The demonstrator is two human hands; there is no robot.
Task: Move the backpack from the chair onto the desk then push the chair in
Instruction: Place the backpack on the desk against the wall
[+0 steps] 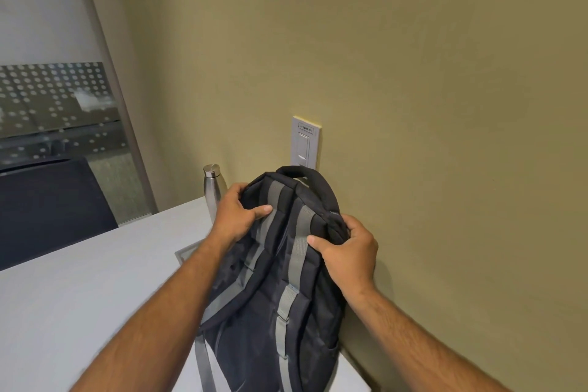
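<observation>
Black backpack (pixel 280 280) with grey straps, upright on the white counter (pixel 79 312), back panel toward the camera, far side close against the olive wall (pixel 413 105). Left hand (pixel 237 213) closed on the upper left shoulder of the bag, thumb pressed across the padding; right hand (pixel 348 253) closed on the upper right edge, thumb on the grey webbing. Soft, padded fabric, dented under the fingers; probably slouchy rather than stiff, weight hard to judge, nothing fragile on show. Best holds likely the 2 top corners now gripped, or the carry handle (pixel 302 173) arched above them. Loose grey strap (pixel 203 369) trailing over the counter's near edge, a possible snag. Steel bottle (pixel 212 191) just beside the bag's left side, near enough to be knocked. Flat grey square (pixel 187 253) partly under the left forearm. Counter smooth and pale. Switch plate (pixel 305 141) on the wall behind; frosted, dotted glass panel (pixel 54 99) at left; dark chair back (pixel 47 207) beyond the far edge.
</observation>
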